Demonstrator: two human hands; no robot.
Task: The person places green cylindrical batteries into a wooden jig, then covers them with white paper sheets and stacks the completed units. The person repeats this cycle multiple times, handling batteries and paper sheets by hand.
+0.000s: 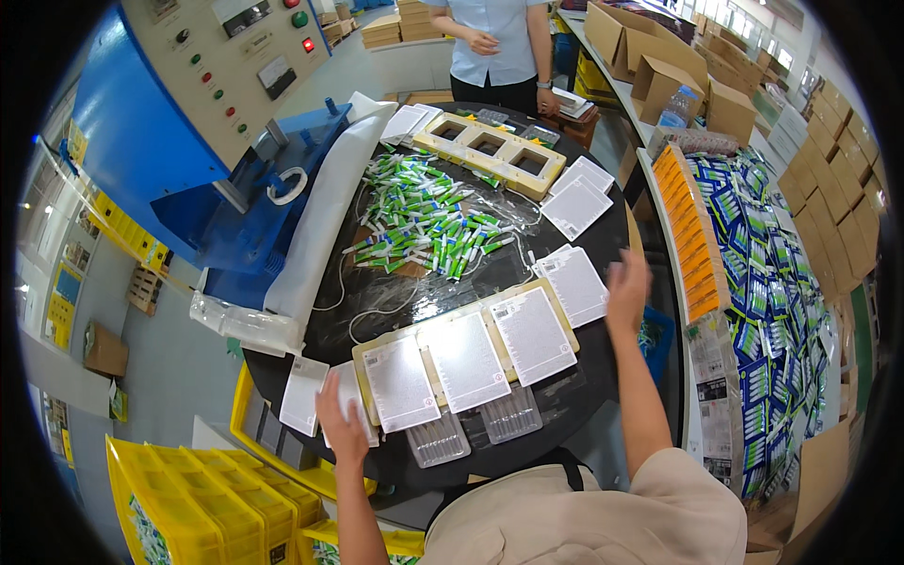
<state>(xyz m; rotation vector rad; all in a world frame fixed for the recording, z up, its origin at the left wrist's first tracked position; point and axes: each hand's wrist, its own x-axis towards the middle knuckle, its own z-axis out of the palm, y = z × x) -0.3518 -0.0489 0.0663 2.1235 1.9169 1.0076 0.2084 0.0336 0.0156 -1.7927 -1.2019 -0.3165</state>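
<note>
My left hand (341, 419) is over the white cards (303, 394) at the near left of the round black table, fingers stretched out. I cannot tell whether it touches them. To the right, my right hand (629, 294) hovers with fingers apart beside a stack of white cards (571, 282); it is slightly blurred. Between my hands lies a cream-coloured frame (424, 354) with three white printed cards (461, 363) side by side on it. Clear plastic blister trays (438, 443) stick out from under its near edge. Beyond it is a pile of small green-and-white tubes (433, 217).
A second cream frame (490, 143) with three openings lies at the table's far side. A blue press machine (273, 188) stands left. Yellow crates (202, 490) sit near left. Packed blister cards (753, 311) fill the right bench. Across the table stands a person in a light blue shirt (499, 42).
</note>
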